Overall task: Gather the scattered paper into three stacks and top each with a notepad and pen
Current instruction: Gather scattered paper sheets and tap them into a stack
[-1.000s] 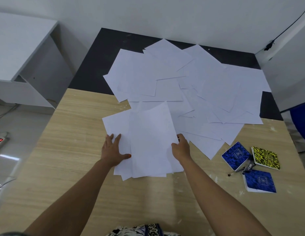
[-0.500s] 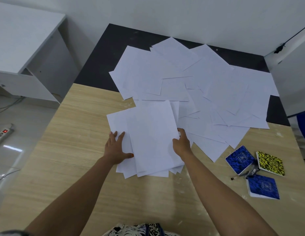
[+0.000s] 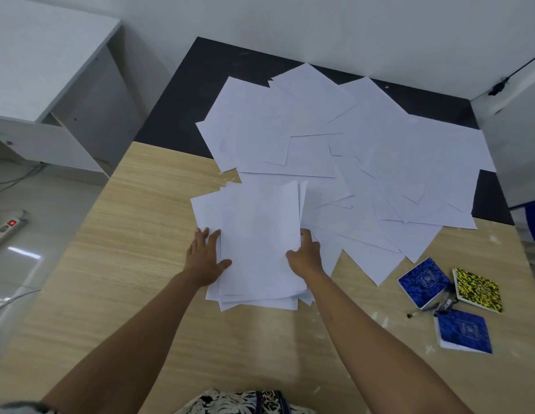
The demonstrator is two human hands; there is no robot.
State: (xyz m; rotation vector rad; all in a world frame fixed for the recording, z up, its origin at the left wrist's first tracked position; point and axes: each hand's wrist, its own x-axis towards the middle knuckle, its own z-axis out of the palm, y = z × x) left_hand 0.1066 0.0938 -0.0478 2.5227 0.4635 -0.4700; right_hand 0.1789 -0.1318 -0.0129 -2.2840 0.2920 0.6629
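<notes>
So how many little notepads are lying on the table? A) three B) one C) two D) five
A, since two blue notepads and one yellow notepad lie together near the right edge of the table.

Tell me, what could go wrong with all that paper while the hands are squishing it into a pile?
1. The sheets in the small pile are fanned out, not lined up, so as the left hand and right hand press in, corners could bend or crumple.
2. The pile overlaps the scattered paper, so pulling it away might drag extra sheets along.
3. Some loose sheets lie near the table's far right edge and might slide off if nudged.
</notes>
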